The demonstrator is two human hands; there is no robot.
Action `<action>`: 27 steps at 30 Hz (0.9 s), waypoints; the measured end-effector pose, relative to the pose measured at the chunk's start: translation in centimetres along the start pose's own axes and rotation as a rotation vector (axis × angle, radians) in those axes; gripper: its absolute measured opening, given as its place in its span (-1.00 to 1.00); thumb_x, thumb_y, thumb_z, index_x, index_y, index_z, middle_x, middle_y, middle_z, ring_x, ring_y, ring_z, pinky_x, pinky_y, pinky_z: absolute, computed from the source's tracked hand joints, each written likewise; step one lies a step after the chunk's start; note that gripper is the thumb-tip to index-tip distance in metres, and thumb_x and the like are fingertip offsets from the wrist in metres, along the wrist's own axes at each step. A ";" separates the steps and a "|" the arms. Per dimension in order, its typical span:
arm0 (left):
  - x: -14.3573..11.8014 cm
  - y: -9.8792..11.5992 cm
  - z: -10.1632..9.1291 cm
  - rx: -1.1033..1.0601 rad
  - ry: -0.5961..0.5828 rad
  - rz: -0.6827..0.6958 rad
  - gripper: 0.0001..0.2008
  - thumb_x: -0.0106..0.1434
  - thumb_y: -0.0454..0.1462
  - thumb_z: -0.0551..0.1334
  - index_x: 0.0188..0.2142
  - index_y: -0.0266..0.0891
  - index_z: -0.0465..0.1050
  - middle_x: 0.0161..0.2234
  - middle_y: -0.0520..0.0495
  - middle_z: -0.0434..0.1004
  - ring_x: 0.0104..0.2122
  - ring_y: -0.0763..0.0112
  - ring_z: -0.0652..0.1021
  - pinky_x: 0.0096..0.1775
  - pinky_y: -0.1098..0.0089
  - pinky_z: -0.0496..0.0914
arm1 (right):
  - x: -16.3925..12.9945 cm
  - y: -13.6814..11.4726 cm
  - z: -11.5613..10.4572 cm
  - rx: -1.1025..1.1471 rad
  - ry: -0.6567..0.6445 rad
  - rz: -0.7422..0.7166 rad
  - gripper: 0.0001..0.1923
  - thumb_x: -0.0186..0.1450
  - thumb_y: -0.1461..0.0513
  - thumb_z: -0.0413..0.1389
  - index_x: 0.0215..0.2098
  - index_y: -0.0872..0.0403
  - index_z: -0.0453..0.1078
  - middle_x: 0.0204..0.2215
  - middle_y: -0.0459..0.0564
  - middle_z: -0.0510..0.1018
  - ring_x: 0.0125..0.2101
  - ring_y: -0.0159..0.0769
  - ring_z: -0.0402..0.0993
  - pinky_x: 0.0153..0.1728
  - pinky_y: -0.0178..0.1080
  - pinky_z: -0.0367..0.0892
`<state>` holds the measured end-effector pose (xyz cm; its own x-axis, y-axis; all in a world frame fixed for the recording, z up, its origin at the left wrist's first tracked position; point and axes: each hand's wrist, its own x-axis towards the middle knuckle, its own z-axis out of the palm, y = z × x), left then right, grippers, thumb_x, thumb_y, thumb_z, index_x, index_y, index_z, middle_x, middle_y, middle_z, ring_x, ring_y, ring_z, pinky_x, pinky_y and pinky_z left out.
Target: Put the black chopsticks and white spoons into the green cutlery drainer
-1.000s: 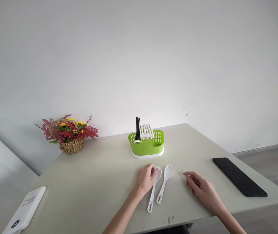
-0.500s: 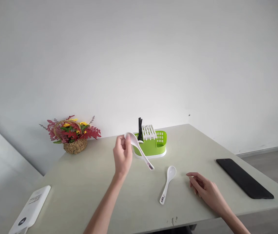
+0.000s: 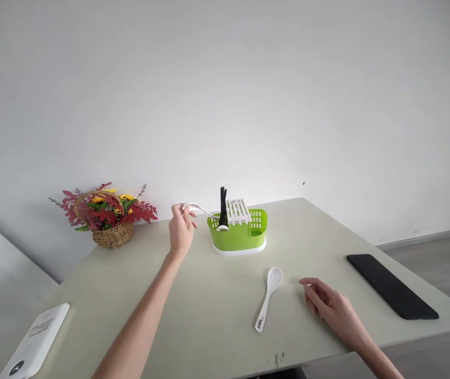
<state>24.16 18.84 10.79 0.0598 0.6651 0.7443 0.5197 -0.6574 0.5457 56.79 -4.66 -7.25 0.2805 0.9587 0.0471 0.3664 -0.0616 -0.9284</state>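
Up at the left of the green utensil holder [image 3: 235,239], my left hand [image 3: 181,231] is closed on a white spoon [image 3: 203,210] by its bowl end. The spoon's handle slants down to the right, its tip at the holder's left part by the black chopsticks [image 3: 223,208]; whether it touches is unclear. The bowl of another white spoon [image 3: 222,228] shows at the holder's front edge below the chopsticks. On the table a further white spoon [image 3: 269,295] lies with its bowl away from me. My right hand [image 3: 329,305] rests to the right of that spoon, loosely curled, holding nothing.
A wicker basket of artificial flowers [image 3: 113,236] stands at the back left, near the wall. A white flat device [image 3: 37,337] lies at the left edge of the table [image 3: 209,326]. On the right lies a black flat object [image 3: 392,287]. The holder carries a white slotted rack [image 3: 238,210].
My left hand has moved left and farther back with the spoon, bringing its handle tip to the holder's left part. The right hand stays in place. The view has shifted slightly.
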 end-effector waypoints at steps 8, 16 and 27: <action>-3.2 -2.7 1.2 0.300 -0.195 0.043 -0.86 0.53 -0.22 -0.04 -0.02 -0.11 0.24 -0.29 0.05 0.64 -0.53 0.44 0.56 -0.40 0.43 0.29 | 0.0 0.3 0.0 -0.012 -0.010 0.022 -0.49 0.42 -0.18 0.00 0.06 -0.04 0.44 -0.43 -0.09 0.54 -0.49 -0.29 0.42 -0.40 -0.27 0.34; -4.1 -3.3 2.3 0.272 -0.289 0.085 -0.82 0.50 -0.28 -0.02 -0.04 -0.14 0.32 -0.34 0.04 0.59 -0.53 0.44 0.53 -0.37 0.45 0.34 | -0.1 0.1 -0.1 -0.042 0.001 0.045 -0.49 0.41 -0.19 -0.01 0.04 -0.05 0.44 -0.45 -0.09 0.54 -0.49 -0.29 0.41 -0.41 -0.27 0.33; -4.8 -2.3 1.9 0.417 -0.360 0.115 -0.74 0.50 -0.24 0.05 0.09 -0.04 0.39 -0.31 0.04 0.65 -0.48 0.38 0.58 -0.40 0.43 0.27 | -0.1 -0.4 -0.2 -0.048 0.029 0.005 -0.47 0.38 -0.23 0.01 -0.02 -0.03 0.47 -0.47 -0.08 0.56 -0.51 -0.28 0.43 -0.43 -0.27 0.35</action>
<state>24.33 17.85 5.27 0.3851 0.7244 0.5718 0.7813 -0.5857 0.2157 56.76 -4.81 -6.85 0.3076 0.9500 0.0537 0.4067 -0.0802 -0.9100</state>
